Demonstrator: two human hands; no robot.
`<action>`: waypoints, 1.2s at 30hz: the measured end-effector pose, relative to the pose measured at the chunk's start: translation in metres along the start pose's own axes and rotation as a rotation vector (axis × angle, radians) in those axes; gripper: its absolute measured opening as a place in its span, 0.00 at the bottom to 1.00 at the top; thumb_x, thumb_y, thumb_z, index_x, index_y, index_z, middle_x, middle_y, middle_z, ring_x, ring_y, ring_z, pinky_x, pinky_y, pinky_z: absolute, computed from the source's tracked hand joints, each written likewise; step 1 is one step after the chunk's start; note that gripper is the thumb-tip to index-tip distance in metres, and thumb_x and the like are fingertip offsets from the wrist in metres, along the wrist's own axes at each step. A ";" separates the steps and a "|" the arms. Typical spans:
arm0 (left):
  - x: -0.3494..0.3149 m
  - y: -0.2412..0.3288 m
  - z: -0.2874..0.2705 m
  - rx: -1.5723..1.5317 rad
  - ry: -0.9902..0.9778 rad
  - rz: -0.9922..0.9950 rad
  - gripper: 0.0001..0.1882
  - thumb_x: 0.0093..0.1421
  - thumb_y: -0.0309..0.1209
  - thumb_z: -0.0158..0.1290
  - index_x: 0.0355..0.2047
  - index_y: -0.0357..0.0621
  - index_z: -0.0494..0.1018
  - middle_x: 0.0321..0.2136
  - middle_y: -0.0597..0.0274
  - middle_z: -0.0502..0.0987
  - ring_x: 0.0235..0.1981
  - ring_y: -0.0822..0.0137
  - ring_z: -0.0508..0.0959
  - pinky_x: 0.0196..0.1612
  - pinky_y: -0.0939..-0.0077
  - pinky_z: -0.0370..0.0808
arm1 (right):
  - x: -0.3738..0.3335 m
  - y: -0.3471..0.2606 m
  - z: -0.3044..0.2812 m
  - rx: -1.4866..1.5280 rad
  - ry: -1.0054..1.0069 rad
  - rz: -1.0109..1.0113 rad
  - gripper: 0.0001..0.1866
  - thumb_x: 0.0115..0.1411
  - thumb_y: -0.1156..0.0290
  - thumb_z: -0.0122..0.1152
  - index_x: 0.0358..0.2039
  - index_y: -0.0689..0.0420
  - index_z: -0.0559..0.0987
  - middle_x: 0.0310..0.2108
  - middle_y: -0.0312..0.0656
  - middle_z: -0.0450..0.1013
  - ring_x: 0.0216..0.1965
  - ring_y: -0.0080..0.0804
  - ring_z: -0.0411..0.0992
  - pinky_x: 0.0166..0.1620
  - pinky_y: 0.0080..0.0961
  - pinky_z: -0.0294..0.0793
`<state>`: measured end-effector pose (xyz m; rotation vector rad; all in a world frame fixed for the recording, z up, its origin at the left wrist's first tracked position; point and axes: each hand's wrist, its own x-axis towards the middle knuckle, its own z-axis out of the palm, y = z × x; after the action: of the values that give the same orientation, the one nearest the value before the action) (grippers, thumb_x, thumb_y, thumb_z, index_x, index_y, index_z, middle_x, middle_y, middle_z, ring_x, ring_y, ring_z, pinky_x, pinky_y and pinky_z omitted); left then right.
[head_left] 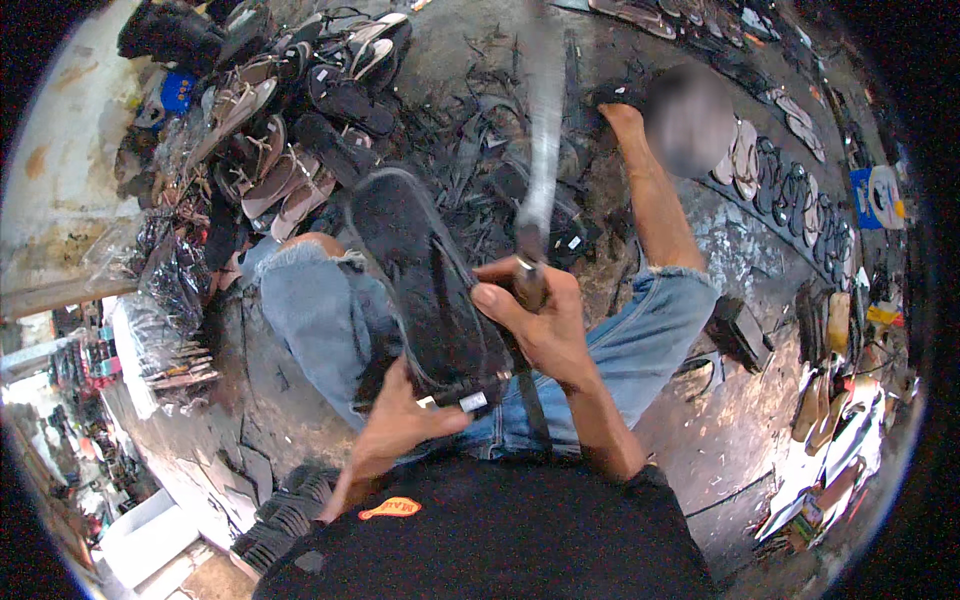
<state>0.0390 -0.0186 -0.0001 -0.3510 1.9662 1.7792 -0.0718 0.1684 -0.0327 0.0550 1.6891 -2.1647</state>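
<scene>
Across my lap lies a black sandal, its toe end pointing away from me and its sole tilted. My left hand is closed around the near end, beside a small white label. In my right hand is a long-bladed knife, gripped by its short brown handle with the blade pointing up and away. The blade looks smeared by motion. The thumb and a fingertip of that hand also touch the sandal's right edge.
A heap of sandals lies at the far left, near a plastic-wrapped bundle. Black scraps cover the floor ahead. Rows of sandals stand at the right. A dark block sits beside my right knee. Black ridged pieces are stacked at lower left.
</scene>
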 end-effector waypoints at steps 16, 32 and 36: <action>0.006 0.069 -0.008 -0.445 0.232 -0.065 0.21 0.70 0.44 0.53 0.54 0.42 0.72 0.41 0.67 0.80 0.38 0.77 0.79 0.42 0.80 0.76 | -0.202 0.039 -0.042 -0.808 -0.034 0.011 0.14 0.68 0.55 0.55 0.42 0.53 0.75 0.24 0.51 0.74 0.24 0.56 0.74 0.27 0.42 0.70; 0.018 0.064 0.001 -0.305 0.161 -0.090 0.30 0.65 0.38 0.59 0.62 0.35 0.65 0.51 0.60 0.75 0.51 0.69 0.74 0.58 0.72 0.68 | 0.013 -0.050 -0.026 -0.859 -0.474 -0.238 0.22 0.71 0.53 0.48 0.32 0.61 0.74 0.20 0.52 0.71 0.24 0.57 0.72 0.30 0.45 0.68; 0.043 0.079 -0.023 -0.307 0.388 0.137 0.25 0.65 0.32 0.58 0.60 0.41 0.68 0.50 0.60 0.77 0.51 0.69 0.75 0.54 0.71 0.73 | 0.042 -0.034 -0.061 -0.331 -0.020 -0.260 0.21 0.74 0.54 0.44 0.35 0.58 0.75 0.22 0.36 0.68 0.21 0.29 0.67 0.25 0.29 0.67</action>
<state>-0.0396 -0.0265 0.0486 -0.7254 2.0012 2.2462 -0.1341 0.2206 -0.0288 -0.2914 2.1187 -2.0150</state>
